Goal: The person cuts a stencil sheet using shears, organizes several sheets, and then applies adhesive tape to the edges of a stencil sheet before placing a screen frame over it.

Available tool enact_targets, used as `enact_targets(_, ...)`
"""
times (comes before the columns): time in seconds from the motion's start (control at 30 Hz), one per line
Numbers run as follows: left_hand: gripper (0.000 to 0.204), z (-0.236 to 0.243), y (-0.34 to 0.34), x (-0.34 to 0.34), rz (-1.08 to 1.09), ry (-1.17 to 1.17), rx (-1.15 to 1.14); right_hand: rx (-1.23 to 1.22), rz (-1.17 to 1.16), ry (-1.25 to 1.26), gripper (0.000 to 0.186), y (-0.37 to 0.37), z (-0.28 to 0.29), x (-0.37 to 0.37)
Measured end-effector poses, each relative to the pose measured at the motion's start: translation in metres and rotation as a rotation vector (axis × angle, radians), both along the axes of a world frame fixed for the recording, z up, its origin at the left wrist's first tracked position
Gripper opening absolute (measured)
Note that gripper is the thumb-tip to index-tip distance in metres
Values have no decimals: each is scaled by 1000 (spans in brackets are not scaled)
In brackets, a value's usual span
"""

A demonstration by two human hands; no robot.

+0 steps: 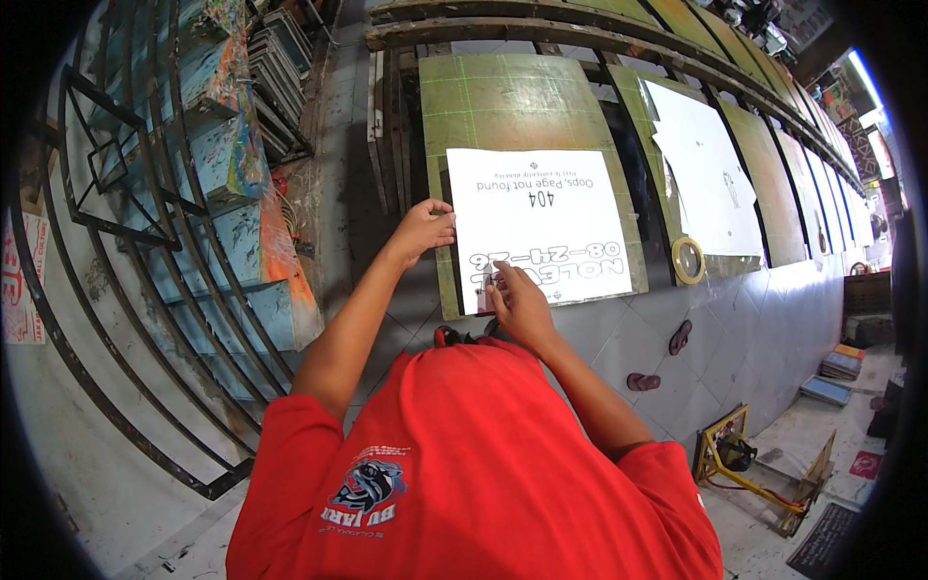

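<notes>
Wearing a red shirt (483, 464), filling the lower middle of the view, with both forearms reaching up from it. Pressing the right hand (519, 302) flat onto the lower left corner of a white paper sheet (541, 227), fingers (500, 275) held close together and pointing up along the sheet's left edge. Gripping the same left edge higher up with the left hand (422, 230), fingers (443, 218) curled and pinching the paper against the green board (503, 101) behind it. Lying flat on that board, the sheet carrying dark printed lettering turned upside down. Leaning beside it to the right, another green board (633, 92) with a second white sheet (706, 179) on it, and a roll of tape (687, 260) resting near that sheet's lower left corner. Continuing farther right, more green boards (773, 184) standing in a row under a wooden rail (599, 39). Lying on the tiled floor (735, 329) below, two dark sandals (662, 360). Standing at the left, a black metal rack (145, 242) holding paint-stained frames (232, 155). Sitting at lower right, a yellow metal stand (744, 464).
</notes>
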State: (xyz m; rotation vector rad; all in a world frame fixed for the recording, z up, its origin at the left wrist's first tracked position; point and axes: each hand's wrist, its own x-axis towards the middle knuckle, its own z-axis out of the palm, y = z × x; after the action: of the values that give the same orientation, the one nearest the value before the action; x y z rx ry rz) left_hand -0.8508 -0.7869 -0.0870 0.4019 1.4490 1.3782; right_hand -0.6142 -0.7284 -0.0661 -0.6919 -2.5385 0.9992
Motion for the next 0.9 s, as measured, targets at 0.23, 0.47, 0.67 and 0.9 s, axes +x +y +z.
enact_targets(0.23,28,-2,-1,1,-2,-10,-28,211,110,-288,51,19,13,-48)
enact_targets(0.47,25,-5,-1,1,2,-4,-18,347,199,-325,59,30,-4,-64)
enact_targets(0.67,36,9,-2,1,10,-18,-43,369,198,-340,58,29,-5,-64)
enact_targets(0.9,42,20,-35,-18,168,30,-90,369,209,-347,56,27,-7,-66)
